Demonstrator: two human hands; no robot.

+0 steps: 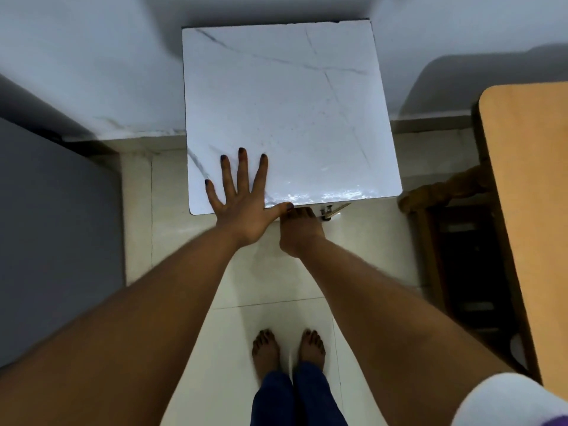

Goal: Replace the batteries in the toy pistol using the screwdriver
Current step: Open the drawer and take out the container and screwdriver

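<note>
A small square table (307,103) with a white marble-patterned top stands against the wall. My left hand (242,198) lies flat on its near left corner, fingers spread and straight. My right hand (299,229) reaches under the table's front edge, and its fingers are hidden beneath the top. No toy pistol, screwdriver or batteries are in sight.
A metal bracket (333,210) sticks out under the table's front edge, right of my right hand. A wooden table (528,210) and a dark wooden chair (455,241) stand on the right. A grey cabinet (55,226) stands on the left. My bare feet (287,348) are on the tiled floor.
</note>
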